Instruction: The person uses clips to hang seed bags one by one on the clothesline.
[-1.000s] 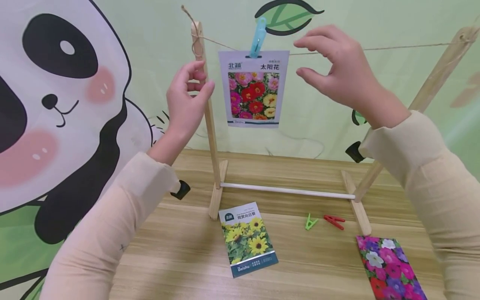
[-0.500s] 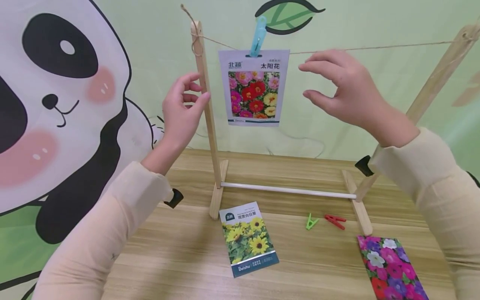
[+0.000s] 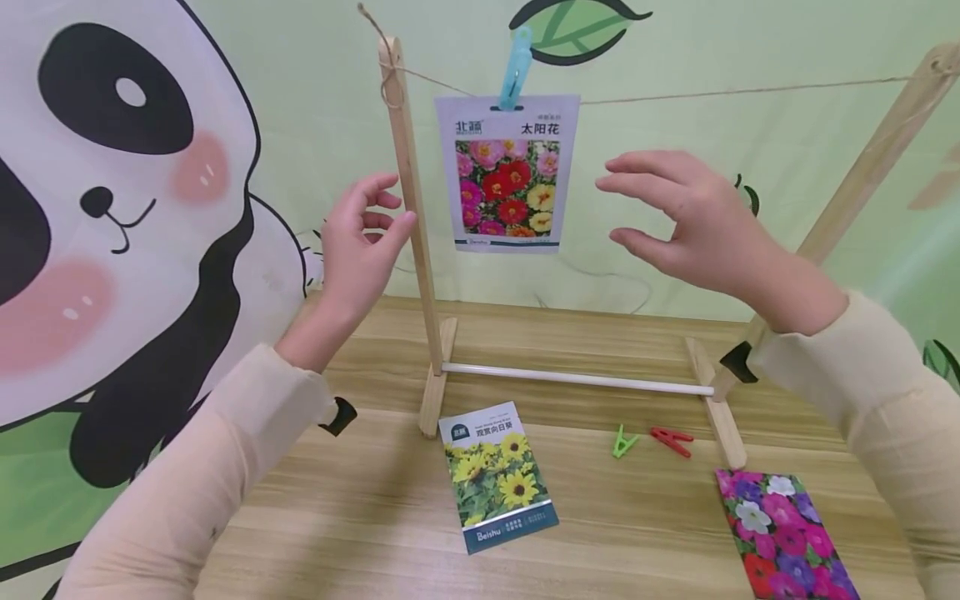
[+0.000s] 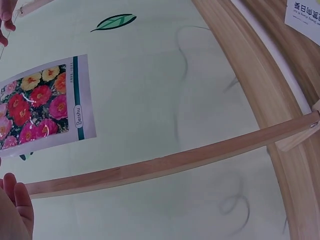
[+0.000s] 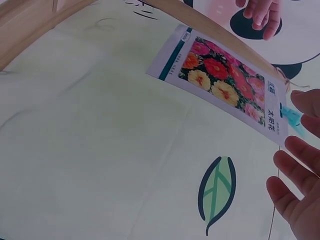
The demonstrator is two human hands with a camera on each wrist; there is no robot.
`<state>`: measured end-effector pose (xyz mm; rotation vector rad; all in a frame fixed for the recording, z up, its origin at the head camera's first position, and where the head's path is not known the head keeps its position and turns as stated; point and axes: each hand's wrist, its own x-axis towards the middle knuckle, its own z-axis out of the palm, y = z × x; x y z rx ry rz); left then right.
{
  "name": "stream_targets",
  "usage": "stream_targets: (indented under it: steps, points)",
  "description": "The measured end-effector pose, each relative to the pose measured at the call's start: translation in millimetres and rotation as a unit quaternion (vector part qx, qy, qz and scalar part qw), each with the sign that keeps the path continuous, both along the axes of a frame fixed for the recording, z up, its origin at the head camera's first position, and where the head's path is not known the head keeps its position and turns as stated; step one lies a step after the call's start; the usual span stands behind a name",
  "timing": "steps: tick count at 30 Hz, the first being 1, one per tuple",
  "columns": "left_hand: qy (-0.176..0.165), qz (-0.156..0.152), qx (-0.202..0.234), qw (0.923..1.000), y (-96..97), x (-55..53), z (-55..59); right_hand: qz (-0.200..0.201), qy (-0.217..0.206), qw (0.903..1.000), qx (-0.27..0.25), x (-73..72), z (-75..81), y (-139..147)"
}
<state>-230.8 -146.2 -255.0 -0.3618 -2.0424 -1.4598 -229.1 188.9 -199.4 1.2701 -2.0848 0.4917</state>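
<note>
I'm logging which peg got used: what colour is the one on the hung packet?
Light blue; that peg shows best in the head view.

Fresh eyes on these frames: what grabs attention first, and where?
The big panda drawing, filling the head view's left side. Then the bright flower packet hanging from the string by a blue clip, between the left hand and the right hand. Below, a yellow-flowered packet lies on the table.
</note>
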Motion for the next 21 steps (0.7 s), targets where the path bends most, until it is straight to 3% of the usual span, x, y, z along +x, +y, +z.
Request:
stream_targets:
  steps: [11, 21]
  points:
    - [-0.011, -0.005, -0.017, 0.9998, 0.1, 8.1, -18.8, 0.017, -0.01, 0.9993, 0.033, 6.5, -22.6, 12]
    - [-0.014, -0.013, -0.016, 0.9997, 0.2, 12.1, -32.2, 0.028, -0.015, 0.9991, 0.028, 4.3, -40.2, 21]
